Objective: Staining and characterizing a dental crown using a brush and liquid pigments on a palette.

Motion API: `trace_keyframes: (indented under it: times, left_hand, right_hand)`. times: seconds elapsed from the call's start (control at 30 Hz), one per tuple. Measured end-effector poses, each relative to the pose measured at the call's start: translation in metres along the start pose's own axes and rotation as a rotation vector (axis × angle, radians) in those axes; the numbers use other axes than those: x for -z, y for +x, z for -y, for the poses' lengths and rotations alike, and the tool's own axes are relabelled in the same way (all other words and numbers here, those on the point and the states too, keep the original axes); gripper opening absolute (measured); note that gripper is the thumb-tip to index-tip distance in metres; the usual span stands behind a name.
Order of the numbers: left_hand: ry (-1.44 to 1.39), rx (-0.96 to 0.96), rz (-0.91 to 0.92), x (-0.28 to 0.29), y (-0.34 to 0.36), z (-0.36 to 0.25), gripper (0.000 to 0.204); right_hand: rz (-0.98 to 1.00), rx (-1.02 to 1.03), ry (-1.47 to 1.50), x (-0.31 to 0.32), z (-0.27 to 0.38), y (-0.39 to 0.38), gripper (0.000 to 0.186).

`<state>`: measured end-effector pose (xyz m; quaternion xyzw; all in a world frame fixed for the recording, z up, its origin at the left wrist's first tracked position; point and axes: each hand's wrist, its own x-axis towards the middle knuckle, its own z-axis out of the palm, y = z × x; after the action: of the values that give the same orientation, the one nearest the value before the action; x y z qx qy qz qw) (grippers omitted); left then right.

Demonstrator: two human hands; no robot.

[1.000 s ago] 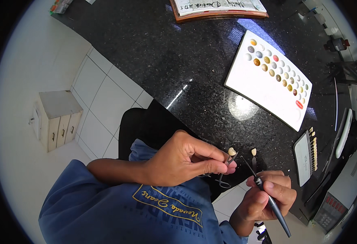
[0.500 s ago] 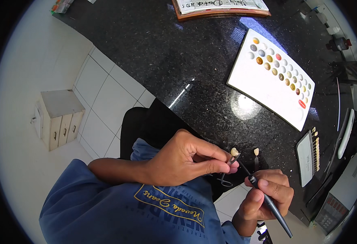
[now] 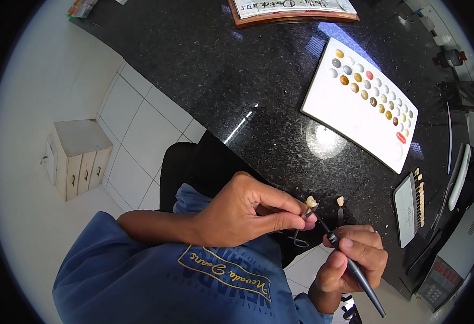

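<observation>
My left hand [image 3: 253,209] is closed, pinching small ring-handled forceps [image 3: 300,238] between thumb and forefinger. At their tip sits a cream tooth crown [image 3: 311,201]. In my right hand [image 3: 355,258] is a slim dark-handled brush [image 3: 360,275], gripped like a pen with its end pointing down to the right. Its thin front part reaches up to the crown; whether the tip touches it is too small to tell. Just right of the crown, a single tooth-shade tab [image 3: 340,202] lies near the edge of the black speckled worktop [image 3: 210,70].
A white palette [image 3: 350,121] with several coloured wells lies beyond my hands. To the right are a tooth-shade guide [image 3: 405,213] and a grey-white machine with buttons [image 3: 455,259]. At the far edge is a paper-topped brown board [image 3: 296,20]. A small drawer cabinet [image 3: 83,156] stands on the left floor.
The brush has shifted slightly in my right hand, its rear end moving a little left and down. My left hand, the forceps and the crown stay nearly still.
</observation>
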<state>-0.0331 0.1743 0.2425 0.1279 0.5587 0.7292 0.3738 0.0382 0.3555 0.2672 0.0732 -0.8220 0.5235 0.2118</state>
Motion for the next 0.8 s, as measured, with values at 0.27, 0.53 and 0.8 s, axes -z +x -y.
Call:
trace_keyframes:
  times: [0.27, 0.53, 0.8]
  left_hand:
    - [-0.02, -0.013, -0.002, -0.001, -0.0005, 0.0026, 0.015]
    - [-0.012, 0.006, 0.005, -0.0013, -0.0004, 0.0034, 0.014]
    - [-0.006, -0.002, -0.003, -0.0022, 0.0003, 0.0003, 0.01]
  right_hand:
    - [-0.022, -0.003, -0.02, 0.0008, -0.0003, -0.0027, 0.021]
    - [-0.06, 0.002, -0.021, -0.0002, -0.0012, -0.0039, 0.019]
    - [-0.044, 0.019, -0.024, 0.0005, -0.0025, -0.003, 0.022]
